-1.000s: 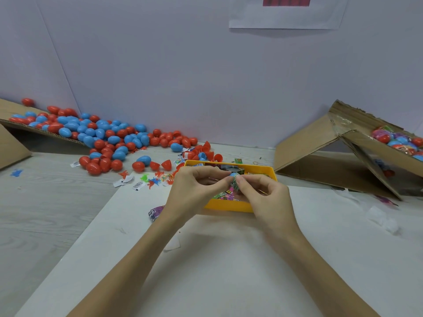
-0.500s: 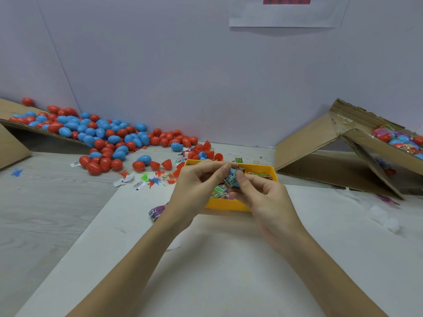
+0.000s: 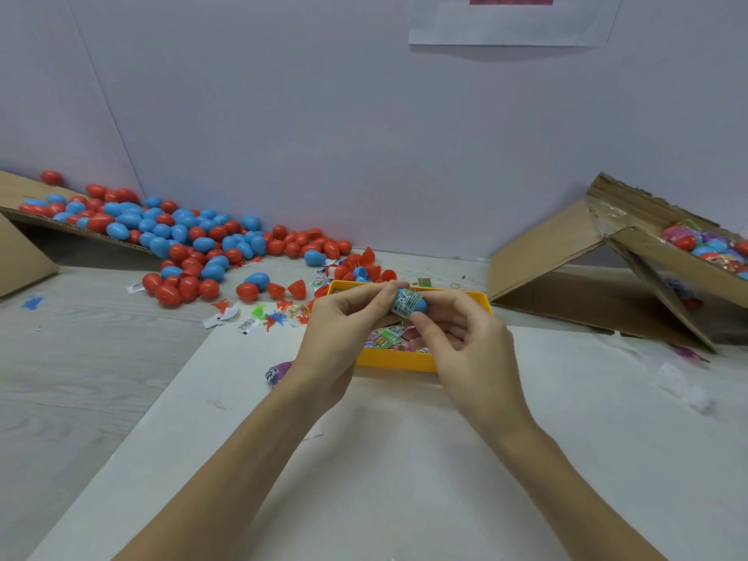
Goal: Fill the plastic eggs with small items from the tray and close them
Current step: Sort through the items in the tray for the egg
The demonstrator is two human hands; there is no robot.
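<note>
Both hands (image 3: 344,330) (image 3: 461,342) pinch blue egg (image 3: 411,302) over tray (image 3: 394,360)

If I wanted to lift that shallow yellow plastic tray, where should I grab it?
Probably the yellow plastic tray by its near long wall, coming from the front: that wall is bare and straight, while both hands, left hand and right hand, hover over the middle.

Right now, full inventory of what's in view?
egg: one, blue, paper wrapped round it, held above the tray
tray: one, yellow, centre, colourful small items inside
loose eggs: many, red and blue, left by the wall
egg halves: several, red, left of tray
left cardboard: brown, far left
right cardboard: brown, holds more eggs
white sheet: under the tray
left hand: fingers pinch the egg
right hand: fingers pinch the egg
</note>
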